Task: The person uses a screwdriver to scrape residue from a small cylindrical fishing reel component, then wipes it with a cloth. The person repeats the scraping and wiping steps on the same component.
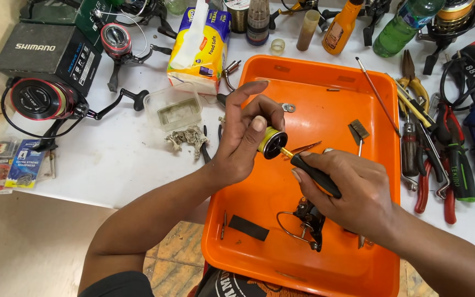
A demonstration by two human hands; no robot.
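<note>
Yellow-and-black round fishing-reel spool [272,142], pinched in left hand [246,137] over orange plastic tray [325,82].
Held between thumb and curled fingers, index finger raised toward 12 o'clock. Met at 3 o'clock by gold tip of black-handled screwdriver [314,175], gripped in closed right hand [353,192]. Lay below at 6 o'clock: dark reel body with wire bail [306,223]. Lay outside tray at 3 o'clock: red-handled pliers [423,184].

A small yellow-wound spool [272,142] with a black face sits tilted above the orange tray, a black-handled screwdriver [313,173] tip touching it.
</note>
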